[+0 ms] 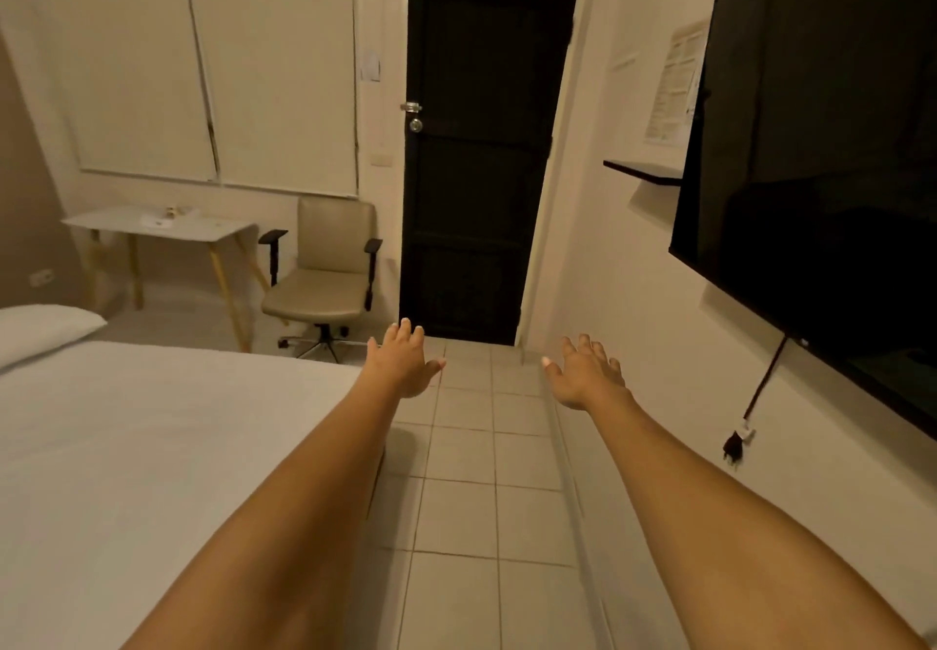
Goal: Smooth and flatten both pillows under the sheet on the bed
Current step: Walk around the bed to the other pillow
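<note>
A bed with a smooth white sheet [142,446] fills the lower left. One white pillow [40,330] shows at the far left edge, at the head of the bed; a second pillow is not in view. Both my arms stretch forward, palms down. My left hand [403,360] hovers with fingers spread above the bed's far right corner. My right hand [583,370] is open over the tiled floor, right of the bed. Neither hand touches the sheet or a pillow.
A tiled aisle [481,497] runs between the bed and the right wall toward a black door [481,167]. A large black TV [836,167] hangs on the right wall with a dangling plug [735,446]. A beige swivel chair [324,274] and a white desk [162,228] stand beyond the bed.
</note>
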`<state>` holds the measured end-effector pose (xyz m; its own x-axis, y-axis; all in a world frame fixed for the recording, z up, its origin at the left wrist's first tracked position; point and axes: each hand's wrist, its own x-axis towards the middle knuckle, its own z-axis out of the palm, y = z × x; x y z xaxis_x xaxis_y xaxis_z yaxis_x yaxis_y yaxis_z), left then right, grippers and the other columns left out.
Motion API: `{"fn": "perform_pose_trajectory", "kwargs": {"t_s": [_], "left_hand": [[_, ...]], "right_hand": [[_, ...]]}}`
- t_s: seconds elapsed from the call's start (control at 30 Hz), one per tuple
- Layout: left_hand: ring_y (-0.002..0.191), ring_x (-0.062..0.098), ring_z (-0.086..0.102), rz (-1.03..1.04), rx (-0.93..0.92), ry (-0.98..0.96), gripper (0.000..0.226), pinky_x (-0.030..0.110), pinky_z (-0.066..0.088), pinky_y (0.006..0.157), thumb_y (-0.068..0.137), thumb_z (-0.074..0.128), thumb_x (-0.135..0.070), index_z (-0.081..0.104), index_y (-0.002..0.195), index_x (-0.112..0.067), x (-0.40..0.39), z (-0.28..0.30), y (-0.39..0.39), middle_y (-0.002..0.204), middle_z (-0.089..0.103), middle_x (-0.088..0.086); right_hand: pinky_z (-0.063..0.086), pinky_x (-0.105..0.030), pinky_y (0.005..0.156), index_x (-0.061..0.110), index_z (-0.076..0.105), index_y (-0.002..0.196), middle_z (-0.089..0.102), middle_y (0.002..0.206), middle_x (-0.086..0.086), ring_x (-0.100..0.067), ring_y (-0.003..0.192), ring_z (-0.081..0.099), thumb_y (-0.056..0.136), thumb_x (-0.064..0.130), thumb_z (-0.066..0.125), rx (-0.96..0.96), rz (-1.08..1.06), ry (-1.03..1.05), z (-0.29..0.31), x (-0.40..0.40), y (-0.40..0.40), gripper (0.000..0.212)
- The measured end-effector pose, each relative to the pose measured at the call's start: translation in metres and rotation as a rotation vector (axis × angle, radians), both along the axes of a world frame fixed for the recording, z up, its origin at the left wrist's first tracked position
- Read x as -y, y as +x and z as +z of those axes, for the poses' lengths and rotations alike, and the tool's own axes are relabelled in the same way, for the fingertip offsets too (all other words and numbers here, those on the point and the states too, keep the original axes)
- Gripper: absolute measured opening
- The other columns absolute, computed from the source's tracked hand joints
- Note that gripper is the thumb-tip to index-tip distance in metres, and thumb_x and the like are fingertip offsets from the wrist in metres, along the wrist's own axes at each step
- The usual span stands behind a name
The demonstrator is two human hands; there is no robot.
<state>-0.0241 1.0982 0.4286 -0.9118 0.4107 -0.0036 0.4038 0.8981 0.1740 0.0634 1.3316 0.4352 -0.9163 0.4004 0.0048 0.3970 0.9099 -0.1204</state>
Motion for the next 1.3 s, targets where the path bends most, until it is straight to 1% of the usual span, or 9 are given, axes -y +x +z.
{"fn": "perform_pose_trajectory", "kwargs": {"t_s": [0.17,0.3,0.53,0.7,0.83,0.93,1.03,1.3], "left_hand": [[0.151,0.029,-0.003,-0.041,-0.032,0.022,0.074,0.053,0.006,0.120,0.100,0.033,-0.050,0.004,0.156,-0.012,-0.029,0.020,-0.084,0.163,-0.004,0.010],[0.151,0.028,-0.004,-0.078,-0.027,0.037,0.074,0.051,0.006,0.121,0.100,0.033,-0.050,0.003,0.156,-0.012,-0.055,0.022,-0.133,0.163,-0.004,0.010],[0.151,0.028,-0.003,-0.030,-0.032,0.022,0.075,0.052,0.008,0.121,0.099,0.032,-0.052,0.003,0.155,-0.012,-0.093,0.010,-0.238,0.163,-0.003,0.010],[0.151,0.028,-0.002,0.009,-0.051,0.005,0.076,0.053,0.009,0.121,0.098,0.034,-0.053,0.004,0.155,-0.012,-0.139,0.000,-0.326,0.163,-0.002,0.010],[0.151,0.028,-0.002,0.041,-0.026,-0.004,0.077,0.053,0.009,0.121,0.098,0.034,-0.053,0.003,0.155,-0.012,-0.180,0.003,-0.391,0.163,-0.003,0.010],[0.151,0.028,-0.001,0.068,-0.053,-0.002,0.077,0.053,0.010,0.121,0.098,0.034,-0.053,0.003,0.155,-0.012,-0.204,0.011,-0.441,0.163,-0.003,0.010],[0.151,0.028,-0.001,0.077,-0.041,0.013,0.077,0.054,0.010,0.120,0.098,0.035,-0.054,0.004,0.155,-0.012,-0.221,0.012,-0.482,0.163,-0.003,0.010],[0.151,0.028,-0.002,0.102,-0.026,0.010,0.078,0.054,0.009,0.121,0.098,0.035,-0.054,0.003,0.155,-0.013,-0.247,0.002,-0.602,0.163,-0.003,0.009]], "right_hand": [[0.013,-0.048,0.119,0.018,0.013,0.155,0.003,0.163,-0.011,-0.029,0.150,0.005,0.101,0.048,0.025,-0.042,-0.021,-0.007,0.016,-0.028,-0.079,0.062],[0.014,-0.048,0.119,0.017,0.012,0.155,0.004,0.163,-0.012,-0.030,0.150,0.005,0.102,0.048,0.025,-0.021,-0.028,0.004,0.015,-0.050,-0.135,0.063],[0.011,-0.048,0.120,0.019,0.008,0.156,0.002,0.163,-0.011,-0.030,0.151,0.002,0.102,0.048,0.025,-0.032,0.027,-0.023,0.001,-0.088,-0.248,0.064],[0.011,-0.048,0.120,0.018,0.008,0.156,0.001,0.163,-0.012,-0.030,0.151,0.001,0.102,0.049,0.024,-0.028,0.058,-0.021,-0.009,-0.138,-0.339,0.064],[0.012,-0.050,0.120,0.018,0.009,0.156,0.002,0.163,-0.012,-0.031,0.151,0.002,0.102,0.047,0.025,-0.016,0.082,-0.021,-0.003,-0.183,-0.414,0.064],[0.014,-0.050,0.120,0.018,0.011,0.156,0.004,0.163,-0.012,-0.031,0.150,0.005,0.102,0.047,0.026,-0.057,0.086,0.006,0.009,-0.211,-0.470,0.063],[0.014,-0.049,0.120,0.019,0.009,0.156,0.004,0.163,-0.012,-0.031,0.150,0.004,0.102,0.047,0.026,-0.054,0.123,0.005,0.014,-0.224,-0.516,0.063],[0.009,-0.048,0.120,0.018,0.006,0.156,0.000,0.163,-0.012,-0.031,0.151,0.000,0.102,0.046,0.026,-0.001,0.155,-0.001,-0.004,-0.251,-0.630,0.064]]}}
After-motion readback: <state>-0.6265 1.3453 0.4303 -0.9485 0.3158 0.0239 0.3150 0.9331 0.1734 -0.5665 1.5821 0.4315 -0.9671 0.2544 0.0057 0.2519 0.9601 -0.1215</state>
